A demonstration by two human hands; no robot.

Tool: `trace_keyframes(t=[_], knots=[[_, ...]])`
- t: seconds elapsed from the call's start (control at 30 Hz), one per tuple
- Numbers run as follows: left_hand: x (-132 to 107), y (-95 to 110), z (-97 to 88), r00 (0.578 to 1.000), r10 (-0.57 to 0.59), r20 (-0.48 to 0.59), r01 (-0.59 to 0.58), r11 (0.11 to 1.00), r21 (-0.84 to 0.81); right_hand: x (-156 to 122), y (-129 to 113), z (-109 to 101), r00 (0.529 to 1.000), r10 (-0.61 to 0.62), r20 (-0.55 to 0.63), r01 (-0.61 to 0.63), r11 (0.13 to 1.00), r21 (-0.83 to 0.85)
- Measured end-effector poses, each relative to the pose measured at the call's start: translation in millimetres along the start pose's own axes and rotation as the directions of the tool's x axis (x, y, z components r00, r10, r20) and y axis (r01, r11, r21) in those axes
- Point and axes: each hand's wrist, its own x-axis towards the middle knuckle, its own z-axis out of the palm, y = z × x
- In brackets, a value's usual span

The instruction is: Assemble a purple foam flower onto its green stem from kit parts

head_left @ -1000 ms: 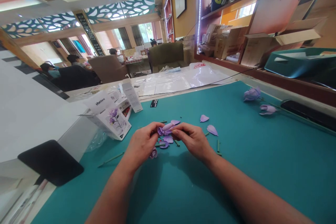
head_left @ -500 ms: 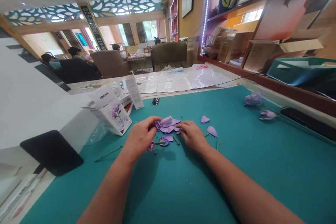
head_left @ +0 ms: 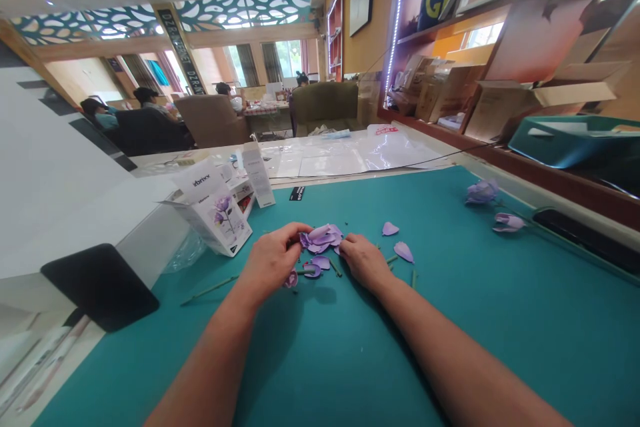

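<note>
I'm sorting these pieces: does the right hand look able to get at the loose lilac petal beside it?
Probably yes. The right hand rests close to the loose lilac petal, and only a thin green stem piece lies flat between them, so little blocks the way.

Far end had tall curtained glass windows (head_left: 283,57), tan upholstered armchair (head_left: 210,121), olive armchair (head_left: 325,107); right side: mustard-yellow wall (head_left: 345,20), dark wooden shelves (head_left: 550,170) w/ cardboard boxes (head_left: 497,110).

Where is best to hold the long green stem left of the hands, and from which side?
Pinch the stem near its middle from above, using the left hand: it lies flat and thin on the mat, apart from the petals.
</note>
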Motion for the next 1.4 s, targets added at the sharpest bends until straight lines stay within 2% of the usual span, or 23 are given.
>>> trace_keyframes(t=[0.47,0.77,0.9,1.0,1.13,1.2,1.27,1.33,1.4], knots=[[2,-1,-3.6,1.000,-0.008,-0.017,0.008,1.000,0.015,-2,-2,-6,0.997,0.070,0.010,-0.071,0.997,0.020],[3,-4,-7.5,0.999,0.008,-0.033,-0.006,0.999,0.046,-2,-3,-19,0.971,0.230,-0.063,-0.210,0.951,0.225],[4,-6,-4.7,1.000,0.001,-0.022,0.000,0.999,0.046,-5,-9,-24,0.978,0.192,-0.085,-0.147,0.916,0.374],[4,-7,-2.9,1.000,0.004,-0.004,-0.004,0.999,0.038,-5,-9,-30,0.964,0.179,-0.198,-0.043,0.836,0.547],[2,-3,-2.2,0.999,0.011,0.046,-0.013,0.999,0.036,-6,-5,-45,0.902,0.280,-0.328,0.023,0.728,0.685],[1,1,-2.0,0.998,0.002,0.067,-0.004,1.000,0.029,-7,-5,-54,0.890,0.338,-0.306,0.016,0.647,0.763],[0,7,-1.4,0.997,-0.014,0.074,0.013,1.000,0.020,-10,-9,-61,0.897,0.377,-0.229,-0.003,0.525,0.851],[0,11,0.3,0.997,-0.036,0.065,0.035,0.999,0.029,-12,-14,-66,0.907,0.391,-0.157,-0.010,0.392,0.920],[-1,13,3.3,0.998,-0.054,0.045,0.051,0.996,0.067,-14,-21,-68,0.916,0.384,-0.116,-0.003,0.296,0.955]])
